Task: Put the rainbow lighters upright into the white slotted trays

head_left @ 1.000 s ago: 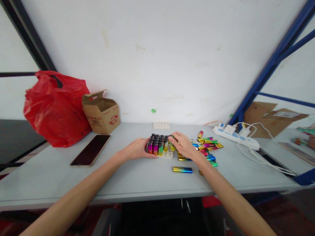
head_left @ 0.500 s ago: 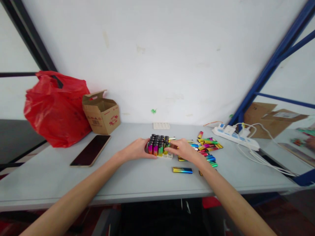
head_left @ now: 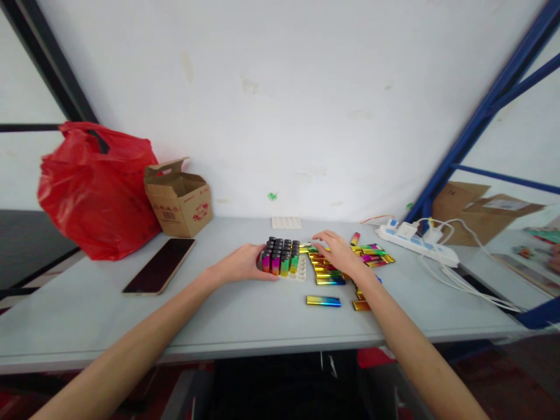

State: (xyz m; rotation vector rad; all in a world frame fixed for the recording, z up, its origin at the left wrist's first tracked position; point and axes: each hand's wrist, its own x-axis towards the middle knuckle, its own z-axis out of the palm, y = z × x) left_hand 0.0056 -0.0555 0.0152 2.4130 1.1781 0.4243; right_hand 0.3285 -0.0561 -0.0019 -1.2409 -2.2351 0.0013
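Upright lighters with black tops (head_left: 284, 265) fill several rows of a white slotted tray (head_left: 301, 269); the tray's right-hand slots show bare. My left hand (head_left: 245, 262) is wrapped around the left side of this tray, thumb along the front and fingers hidden behind the lighters. Over the upper left of a loose pile of shiny multicoloured lighters (head_left: 326, 273) is my right hand (head_left: 338, 252), thumb and forefinger apart, close to a yellow-green lighter (head_left: 305, 249) lying beside the tray. One gold-and-blue lighter (head_left: 324, 301) lies apart in front of the pile.
A second white tray (head_left: 286, 223) lies by the wall. On the left are a phone (head_left: 160, 266), an open cardboard box (head_left: 186, 201) and a red plastic bag (head_left: 98, 192). A power strip (head_left: 417, 245) with plugs and cables lies at right, near a blue metal frame (head_left: 476, 111).
My right hand has let go of a lighter at the tray and moved right and up over the pile. That lighter now stands in the front row. My left hand stays at the tray.
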